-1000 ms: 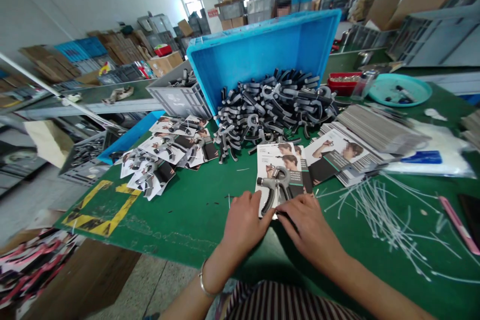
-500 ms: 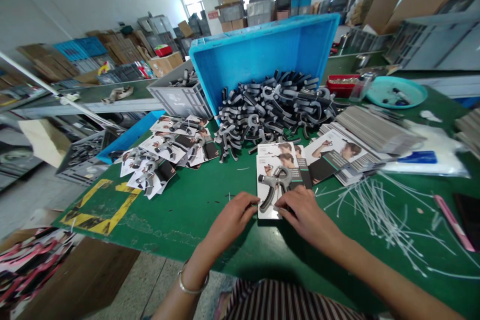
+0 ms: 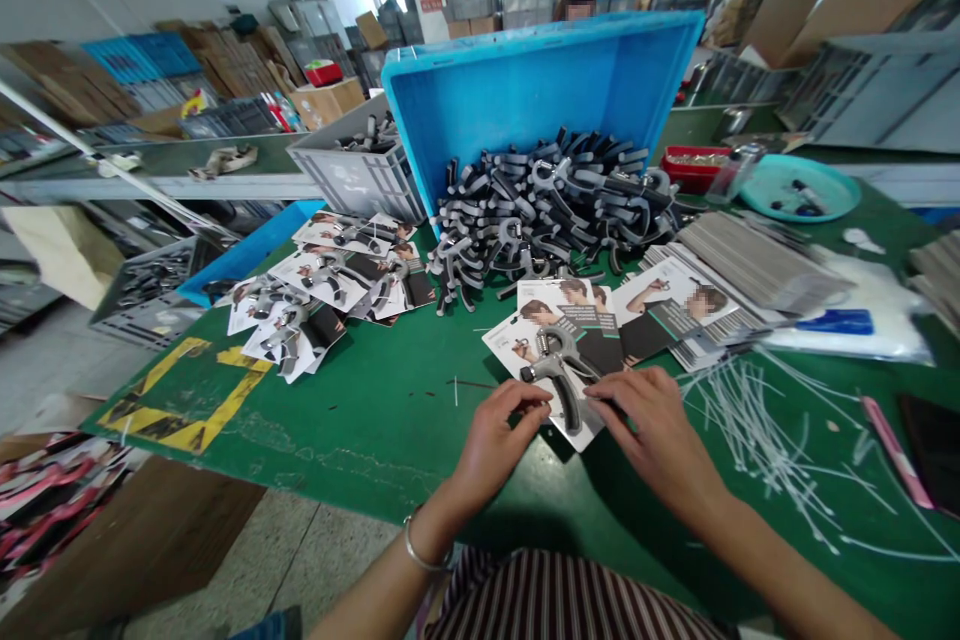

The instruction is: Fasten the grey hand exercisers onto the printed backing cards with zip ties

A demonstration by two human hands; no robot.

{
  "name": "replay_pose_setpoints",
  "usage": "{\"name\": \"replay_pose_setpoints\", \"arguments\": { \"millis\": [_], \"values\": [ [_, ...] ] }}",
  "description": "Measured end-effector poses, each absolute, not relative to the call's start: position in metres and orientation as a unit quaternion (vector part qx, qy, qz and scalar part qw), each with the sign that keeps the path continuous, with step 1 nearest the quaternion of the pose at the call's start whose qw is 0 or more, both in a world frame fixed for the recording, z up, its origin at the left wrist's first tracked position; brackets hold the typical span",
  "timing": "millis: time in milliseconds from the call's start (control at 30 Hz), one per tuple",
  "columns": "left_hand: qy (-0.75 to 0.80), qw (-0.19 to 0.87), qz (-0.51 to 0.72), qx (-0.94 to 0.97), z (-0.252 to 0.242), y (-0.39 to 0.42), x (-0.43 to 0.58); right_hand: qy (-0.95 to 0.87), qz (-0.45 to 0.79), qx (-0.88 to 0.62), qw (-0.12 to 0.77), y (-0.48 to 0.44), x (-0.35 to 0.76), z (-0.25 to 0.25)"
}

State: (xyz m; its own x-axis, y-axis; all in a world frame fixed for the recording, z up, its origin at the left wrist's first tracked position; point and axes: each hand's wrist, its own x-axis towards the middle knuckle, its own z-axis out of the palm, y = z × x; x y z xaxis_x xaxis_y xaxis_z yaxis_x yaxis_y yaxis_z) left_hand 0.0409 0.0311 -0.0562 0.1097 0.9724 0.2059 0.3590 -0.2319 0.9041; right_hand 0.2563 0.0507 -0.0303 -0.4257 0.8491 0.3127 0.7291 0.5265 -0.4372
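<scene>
Blue crate (image 3: 517, 90) on its side, hand grips (image 3: 555, 200) spilling out; and the printed card (image 3: 508, 341) has swung aslant, hand exerciser (image 3: 568, 402) on top, between left hand (image 3: 496, 432) and right hand (image 3: 654, 428), fingertips narrowed, can't tell if pinching.

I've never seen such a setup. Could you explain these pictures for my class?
No machine here: the grip is a person's left hand and right hand, both bare, seen by one camera worn on the head. On the green table, a heap of grey-and-black tools sits in and before a blue crate. Thin white strips and stacked cards lie to the right; cards bearing tools lie to the left. Both hands are at the edges of a printed card with one tool on it; how firmly they hold it is unclear.
</scene>
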Motion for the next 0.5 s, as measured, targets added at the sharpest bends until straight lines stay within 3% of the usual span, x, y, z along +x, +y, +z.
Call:
{"name": "replay_pose_setpoints", "arguments": {
  "millis": [233, 400, 500],
  "values": [
    [0.5, 0.373, 0.414, 0.663, -0.057, 0.041, 0.049, -0.899, 0.079, -0.406, 0.14, 0.056, 0.272, -0.027],
    [0.502, 0.437, 0.428, 0.611, -0.058, 0.059, 0.045, -0.878, 0.205, -0.382, 0.204, 0.061, 0.258, -0.02],
    [0.511, 0.423, 0.439, 0.606, -0.054, 0.056, 0.045, -0.86, 0.232, -0.385, 0.24, 0.063, 0.251, -0.025]
  ]
}}
